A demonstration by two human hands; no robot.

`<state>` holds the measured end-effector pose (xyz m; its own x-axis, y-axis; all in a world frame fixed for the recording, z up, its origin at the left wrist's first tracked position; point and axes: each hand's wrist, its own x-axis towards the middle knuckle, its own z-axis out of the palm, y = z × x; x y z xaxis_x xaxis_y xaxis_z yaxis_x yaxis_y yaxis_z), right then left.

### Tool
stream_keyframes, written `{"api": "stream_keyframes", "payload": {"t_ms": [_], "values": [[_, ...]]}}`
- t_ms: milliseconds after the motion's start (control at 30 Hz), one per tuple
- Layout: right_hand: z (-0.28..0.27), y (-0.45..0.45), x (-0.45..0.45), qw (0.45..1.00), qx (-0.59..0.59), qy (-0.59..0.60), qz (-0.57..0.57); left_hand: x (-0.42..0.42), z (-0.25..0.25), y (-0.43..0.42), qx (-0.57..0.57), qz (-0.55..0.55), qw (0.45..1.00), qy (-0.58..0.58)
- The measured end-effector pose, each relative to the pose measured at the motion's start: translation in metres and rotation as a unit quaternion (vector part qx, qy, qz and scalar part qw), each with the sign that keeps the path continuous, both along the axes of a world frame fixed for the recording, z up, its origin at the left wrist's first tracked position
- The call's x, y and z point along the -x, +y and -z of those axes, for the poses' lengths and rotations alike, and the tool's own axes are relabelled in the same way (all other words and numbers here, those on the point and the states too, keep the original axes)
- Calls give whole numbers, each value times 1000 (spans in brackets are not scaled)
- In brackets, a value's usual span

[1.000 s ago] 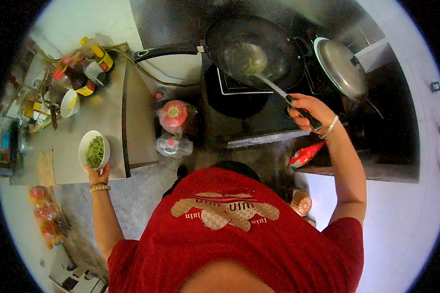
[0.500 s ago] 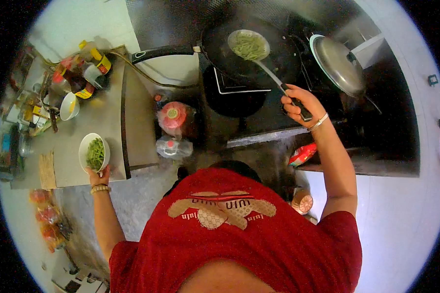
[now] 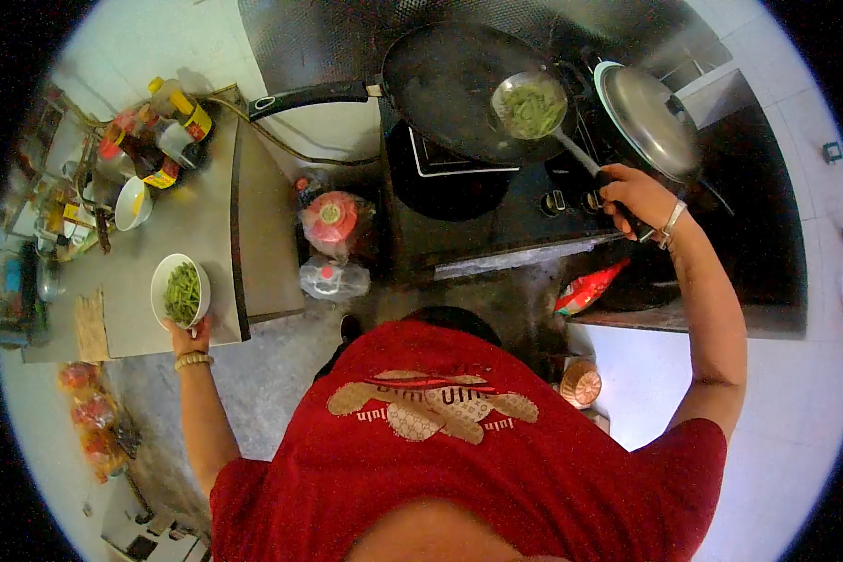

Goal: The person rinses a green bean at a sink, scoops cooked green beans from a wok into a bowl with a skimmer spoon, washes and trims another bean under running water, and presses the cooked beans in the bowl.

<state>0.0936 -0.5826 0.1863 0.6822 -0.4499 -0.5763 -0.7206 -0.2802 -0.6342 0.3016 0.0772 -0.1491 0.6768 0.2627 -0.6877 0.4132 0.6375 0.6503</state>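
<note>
My left hand (image 3: 189, 338) grips the near rim of a white bowl (image 3: 158, 292) at the counter's front edge. Cut green beans (image 3: 184, 292) fill much of the bowl. My right hand (image 3: 638, 200) is closed around the black handle of a skimmer (image 3: 581, 154). More green beans (image 3: 532, 108) lie in the skimmer's round head, which is over the right side of a dark wok (image 3: 440, 84). Whether the skimmer touches the wok, I cannot tell.
A lidded pot (image 3: 648, 120) stands right of the wok, whose long handle (image 3: 314, 99) points left. Sauce bottles (image 3: 180, 108) and a small white bowl (image 3: 133, 204) occupy the left counter (image 3: 206, 220). Wrapped jugs (image 3: 335, 225) sit between counter and stove.
My right hand has carried the skimmer with its green beans rightward and slightly toward me, from the wok's middle to its right side. My left hand and its bowl have stayed in place.
</note>
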Motion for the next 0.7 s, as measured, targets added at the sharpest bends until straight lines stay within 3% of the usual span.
{"api": "stream_keyframes", "payload": {"t_ms": [33, 133, 233, 300, 367, 533, 633, 700], "values": [[1, 4, -2, 1000, 0, -1, 1, 2, -7, -5, 1, -3, 1000, -5], [8, 18, -13, 976, -212, 11, 41, 2, -2, -4, 34, -7, 999, -34], [51, 15, -26, 887, -448, -79, 83, -2, 20, 7, 46, -2, 997, -69], [71, 22, -36, 847, -507, -119, 102, 4, -1, -3, 23, 7, 997, -77], [82, 32, -41, 826, -536, -151, 86, 11, -18, -16, 35, 50, 990, -129], [84, 49, -43, 849, -484, -198, 77, 13, -23, -17, 53, 133, 972, -187], [75, 54, -38, 813, -541, -191, 98, 6, -7, -9, 20, 13, 996, -85], [69, 60, -33, 795, -567, -181, 118, 5, -3, -5, 10, 7, 998, -57]]}}
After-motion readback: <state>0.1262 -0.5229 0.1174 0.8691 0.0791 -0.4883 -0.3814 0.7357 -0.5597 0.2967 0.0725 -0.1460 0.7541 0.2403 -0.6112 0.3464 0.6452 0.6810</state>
